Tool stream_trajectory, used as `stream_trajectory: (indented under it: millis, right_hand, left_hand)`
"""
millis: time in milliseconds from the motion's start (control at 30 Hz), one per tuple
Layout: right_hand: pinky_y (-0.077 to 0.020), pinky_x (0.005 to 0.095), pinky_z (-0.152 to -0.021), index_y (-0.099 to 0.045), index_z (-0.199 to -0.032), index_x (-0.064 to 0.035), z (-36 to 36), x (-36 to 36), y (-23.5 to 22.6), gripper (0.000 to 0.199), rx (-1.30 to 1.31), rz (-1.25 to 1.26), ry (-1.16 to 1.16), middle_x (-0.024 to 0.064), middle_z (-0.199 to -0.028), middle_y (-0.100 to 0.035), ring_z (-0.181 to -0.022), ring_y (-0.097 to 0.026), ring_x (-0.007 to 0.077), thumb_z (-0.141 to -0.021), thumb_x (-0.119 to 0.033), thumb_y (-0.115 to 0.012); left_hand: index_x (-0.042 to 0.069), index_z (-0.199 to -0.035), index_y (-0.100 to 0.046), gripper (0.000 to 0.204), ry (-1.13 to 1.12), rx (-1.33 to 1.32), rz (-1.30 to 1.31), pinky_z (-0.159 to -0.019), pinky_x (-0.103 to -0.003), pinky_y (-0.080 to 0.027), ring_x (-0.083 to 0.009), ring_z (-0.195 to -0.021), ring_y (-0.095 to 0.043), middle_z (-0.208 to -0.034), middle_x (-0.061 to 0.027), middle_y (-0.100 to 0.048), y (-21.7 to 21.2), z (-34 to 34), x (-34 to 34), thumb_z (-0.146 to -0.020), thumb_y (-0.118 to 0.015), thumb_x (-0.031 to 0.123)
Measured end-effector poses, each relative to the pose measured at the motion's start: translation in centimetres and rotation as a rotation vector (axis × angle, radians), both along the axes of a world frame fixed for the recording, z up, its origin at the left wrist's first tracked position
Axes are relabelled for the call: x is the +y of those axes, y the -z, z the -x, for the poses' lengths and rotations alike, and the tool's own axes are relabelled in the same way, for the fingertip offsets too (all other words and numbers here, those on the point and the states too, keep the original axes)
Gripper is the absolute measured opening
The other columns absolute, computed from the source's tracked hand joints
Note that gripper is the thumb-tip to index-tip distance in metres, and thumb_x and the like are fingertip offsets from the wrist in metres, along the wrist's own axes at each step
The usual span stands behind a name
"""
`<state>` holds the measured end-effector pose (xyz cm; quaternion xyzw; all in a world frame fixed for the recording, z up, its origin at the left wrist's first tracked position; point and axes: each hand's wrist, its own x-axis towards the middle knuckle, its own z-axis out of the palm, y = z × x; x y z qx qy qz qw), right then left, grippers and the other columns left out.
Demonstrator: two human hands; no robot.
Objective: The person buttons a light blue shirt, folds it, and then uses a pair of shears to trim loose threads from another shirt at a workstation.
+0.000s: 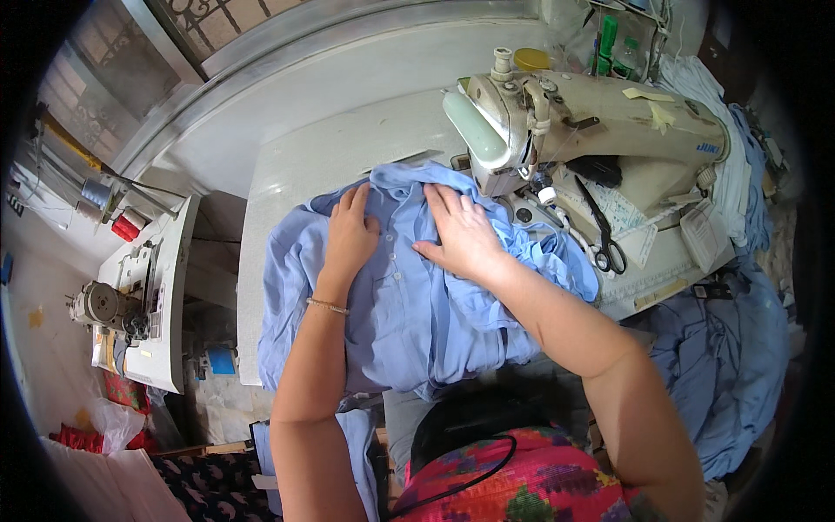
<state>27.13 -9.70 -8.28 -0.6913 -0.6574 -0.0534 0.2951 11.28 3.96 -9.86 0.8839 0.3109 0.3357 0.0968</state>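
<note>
A light blue button-up shirt [383,322] lies spread over the sewing table, its collar at the far side and its buttons running down the middle. My left hand [352,235] rests on the shirt left of the button row, fingers stretched toward the collar. Right of the buttons, my right hand [465,233] lies flat on the cloth with its fingers spread and thumb apart. Neither hand grips anything. Bunched blue fabric [552,261] sits beside my right forearm, close to the sewing machine [600,122].
Black-handled scissors [606,248] lie on the white sewing table [291,143] near papers and small parts. Blue cloth [722,357] is heaped at the right. A second machine [113,309] stands at the left, with thread spools [126,226] behind it. A window [213,26] is beyond.
</note>
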Motion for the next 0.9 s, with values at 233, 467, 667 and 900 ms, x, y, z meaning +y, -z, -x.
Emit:
stream_trajectory:
  millis: [233,467,667,900]
  right_hand:
    - [-0.0414,0.0439,-0.089,-0.042,-0.129,-0.0006,-0.2,0.5,-0.5,0.061,-0.019,0.02,-0.005,0.0194,-0.128,-0.045,-0.109,-0.048,0.0366,-0.079,-0.028,-0.064]
    - [-0.0374,0.0462,-0.093,-0.039,-0.13,-0.0027,-1.7,3.8,0.6,0.063,0.226,0.048,-0.178,0.018,-0.122,-0.05,-0.113,-0.047,0.0357,-0.074,-0.015,-0.065]
    - [-0.032,0.0498,-0.099,-0.015,-0.144,-0.0084,-1.7,5.6,0.6,0.09,0.309,0.16,-0.1,0.0208,-0.137,-0.038,-0.124,-0.04,0.0362,-0.069,-0.015,-0.064]
    - [-0.027,0.0524,-0.103,-0.011,-0.145,-0.0093,-1.6,5.2,0.1,0.094,0.463,0.193,-0.165,0.0191,-0.147,-0.023,-0.133,-0.031,0.0354,-0.068,-0.014,-0.065]
  left_hand:
    - [-0.003,-0.117,-0.053,0.046,0.004,-0.037,0.062,-0.086,-0.041,-0.045,-0.036,-0.099,-0.054,-0.111,-0.0187,-0.056,0.1,0.7,-0.2,-0.074,-0.064,0.009]
    - [0.0,-0.108,-0.06,0.037,-0.024,0.021,0.193,-0.08,-0.034,-0.047,-0.028,-0.096,-0.058,-0.1,-0.0126,-0.059,-1.7,0.8,-1.4,-0.077,-0.07,0.019]
    - [-0.001,-0.1,-0.061,0.032,0.076,-0.099,0.03,-0.076,-0.039,-0.046,-0.0312,-0.087,-0.058,-0.093,-0.0131,-0.06,-1.4,0.3,-1.2,-0.074,-0.07,0.016]
    - [0.001,-0.117,-0.051,0.046,0.039,-0.07,0.158,-0.072,-0.036,-0.048,-0.0273,-0.081,-0.058,-0.093,-0.0145,-0.059,-1.2,-2.3,-1.4,-0.075,-0.067,0.011]
